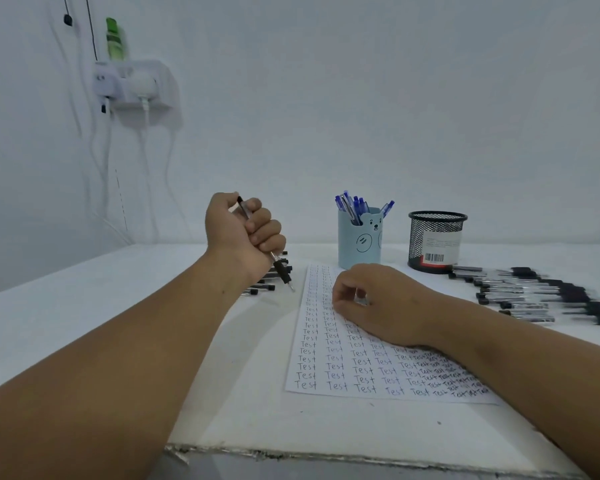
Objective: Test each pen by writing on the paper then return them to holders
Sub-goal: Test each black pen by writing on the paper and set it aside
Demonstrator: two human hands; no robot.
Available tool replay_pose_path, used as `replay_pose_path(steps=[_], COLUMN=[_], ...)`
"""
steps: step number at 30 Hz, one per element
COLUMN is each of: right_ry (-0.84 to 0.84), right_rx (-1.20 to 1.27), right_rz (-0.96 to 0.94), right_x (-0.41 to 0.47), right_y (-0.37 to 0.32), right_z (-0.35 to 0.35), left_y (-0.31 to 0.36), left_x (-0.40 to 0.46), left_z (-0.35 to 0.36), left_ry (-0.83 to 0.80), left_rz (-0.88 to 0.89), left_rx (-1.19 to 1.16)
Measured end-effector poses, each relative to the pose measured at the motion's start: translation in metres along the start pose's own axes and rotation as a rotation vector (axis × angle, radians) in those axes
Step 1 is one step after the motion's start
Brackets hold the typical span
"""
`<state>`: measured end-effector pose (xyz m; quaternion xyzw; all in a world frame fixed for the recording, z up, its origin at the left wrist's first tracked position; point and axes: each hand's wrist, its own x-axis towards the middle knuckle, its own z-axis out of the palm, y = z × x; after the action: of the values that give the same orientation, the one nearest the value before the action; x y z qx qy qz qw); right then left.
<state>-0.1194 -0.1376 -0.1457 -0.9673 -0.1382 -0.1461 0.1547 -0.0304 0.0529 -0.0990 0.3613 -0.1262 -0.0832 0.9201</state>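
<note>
pale blue bear-face cup (pixel 359 240) full of blue pens (pixel 352 204), black mesh holder (pixel 436 241), white tabletop (pixel 84 323), green bottle (pixel 114 39).

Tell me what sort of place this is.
Probably a home desk or small workspace: a white table against a bare wall, a wall-mounted power socket shelf with cables, and pen holders.

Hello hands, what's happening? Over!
Left hand grips black pen, tip off paper. Right hand rests on paper, holding nothing. Nothing in the way.
</note>
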Motion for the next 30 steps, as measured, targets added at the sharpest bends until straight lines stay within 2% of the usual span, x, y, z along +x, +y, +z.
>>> replay_pose_path(steps=[4,10,14,17,20,23,25,30], right_ry=[-0.005,0.001,0.062,0.157,0.21,0.245,0.264,0.187], right_rx=[-0.006,0.013,0.198,0.308,0.282,0.154,0.078,0.083], right_rz=[0.003,0.024,0.12,0.078,0.015,0.006,0.013,0.209], right_x=[0.0,-0.001,-0.003,-0.007,-0.009,-0.007,-0.007,-0.014], right_y=[0.001,0.002,0.002,-0.001,-0.005,-0.004,-0.003,0.005], right_z=[0.0,-0.002,-0.006,-0.009,-0.01,-0.01,-0.013,-0.033], left_y=[0.005,-0.001,-0.01,-0.017,-0.028,-0.036,-0.037,-0.041], left_x=[-0.003,-0.004,-0.005,-0.006,-0.009,-0.014,-0.016,-0.015], left_z=[-0.001,0.001,0.007,0.011,0.017,0.023,0.023,0.018], left_ry=[0.014,-0.054,-0.106,-0.136,-0.165,-0.2,-0.232,-0.198], left_rz=[0.032,0.044,-0.008,-0.054,-0.081,-0.111,-0.118,-0.016], left_rx=[-0.079,-0.16,-0.173,-0.162,-0.154,-0.142,-0.067,0.406])
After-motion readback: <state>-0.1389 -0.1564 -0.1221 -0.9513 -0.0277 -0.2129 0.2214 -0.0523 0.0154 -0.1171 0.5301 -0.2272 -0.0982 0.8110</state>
